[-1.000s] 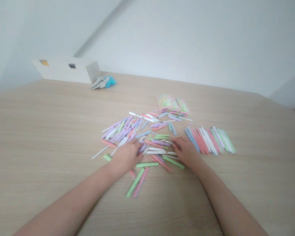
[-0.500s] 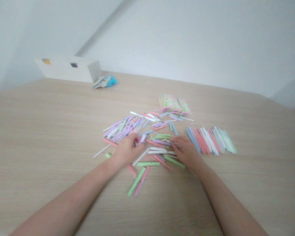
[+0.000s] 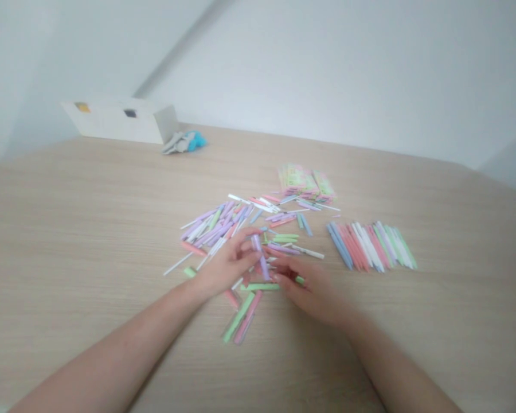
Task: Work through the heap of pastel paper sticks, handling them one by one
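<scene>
On the wooden table (image 3: 90, 229), lilac stick (image 3: 261, 259) lying lengthwise between both hands, nearer the left hand (image 3: 227, 267), fingers curled at it; right hand (image 3: 309, 292) half closed, any hold unclear

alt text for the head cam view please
A left hand and a right hand work over a loose heap of thin pastel sticks on a light wood table, the left hand at a lilac stick. A row of matching sticks lies right, green-and-pink packets stacked beyond the heap. A white cardboard box and a blue-grey cloth sit at the far edge.
</scene>
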### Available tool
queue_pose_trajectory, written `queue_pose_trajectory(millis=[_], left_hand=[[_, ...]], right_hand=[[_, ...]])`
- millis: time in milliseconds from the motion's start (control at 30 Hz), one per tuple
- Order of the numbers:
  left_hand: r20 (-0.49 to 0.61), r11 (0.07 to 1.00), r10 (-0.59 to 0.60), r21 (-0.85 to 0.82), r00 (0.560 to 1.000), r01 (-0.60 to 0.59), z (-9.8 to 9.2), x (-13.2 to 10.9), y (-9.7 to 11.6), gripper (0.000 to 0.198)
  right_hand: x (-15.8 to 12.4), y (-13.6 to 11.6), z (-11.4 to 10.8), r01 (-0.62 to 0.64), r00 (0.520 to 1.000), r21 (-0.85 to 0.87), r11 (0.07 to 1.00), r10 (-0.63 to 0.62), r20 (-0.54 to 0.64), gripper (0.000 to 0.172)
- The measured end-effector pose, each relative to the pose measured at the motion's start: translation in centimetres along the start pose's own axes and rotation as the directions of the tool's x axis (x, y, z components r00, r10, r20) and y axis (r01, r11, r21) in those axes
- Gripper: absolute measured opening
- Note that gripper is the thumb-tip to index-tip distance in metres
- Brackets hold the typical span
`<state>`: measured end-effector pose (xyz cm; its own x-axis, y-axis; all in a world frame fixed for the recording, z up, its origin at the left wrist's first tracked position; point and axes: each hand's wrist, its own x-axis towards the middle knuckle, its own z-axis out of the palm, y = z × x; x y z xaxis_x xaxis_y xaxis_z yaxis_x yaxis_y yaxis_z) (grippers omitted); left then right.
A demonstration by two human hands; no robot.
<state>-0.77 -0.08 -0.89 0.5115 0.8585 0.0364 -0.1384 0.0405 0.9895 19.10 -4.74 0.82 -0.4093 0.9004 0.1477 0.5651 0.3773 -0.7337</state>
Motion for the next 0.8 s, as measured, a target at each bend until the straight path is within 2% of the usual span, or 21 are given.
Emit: queue_pose_trajectory(millis=[133, 267, 400, 633, 800], left_hand=[[0.012, 0.999, 0.034, -0.009, 0.999, -0.034, 0.7, -0.2, 0.1, 0.048], [-0.006, 0.992, 0.105, 0.07, 0.994, -0.104, 1.0, -0.5, -0.1, 0.042], [-0.049, 0.975, 0.174, 0.145, 0.984, -0.165, 1.0, -0.9, -0.3, 0.038], [-0.105, 0.965, 0.249, 0.108, 0.963, -0.238, 1.7, -1.2, -0.3, 0.029], [-0.112, 0.952, 0.279, 0.16, 0.954, -0.26, 1.6, -1.3, -0.4, 0.022]], right_hand=[[0.0, -0.3, 0.6, -0.028, 0.997, 0.142, 0.989, 0.019, 0.069, 0.023], [0.0, 0.1, 0.9, -0.073, 0.996, 0.109, 0.991, 0.067, 0.052, 0.013], [0.0, 0.1, 0.7, -0.093, 0.994, 0.098, 0.991, 0.087, 0.058, 0.013], [0.0, -0.1, 0.8, -0.091, 0.995, 0.118, 0.989, 0.085, 0.056, 0.012], [0.0, 0.1, 1.0, -0.085, 0.995, 0.114, 0.99, 0.079, 0.055, 0.011]])
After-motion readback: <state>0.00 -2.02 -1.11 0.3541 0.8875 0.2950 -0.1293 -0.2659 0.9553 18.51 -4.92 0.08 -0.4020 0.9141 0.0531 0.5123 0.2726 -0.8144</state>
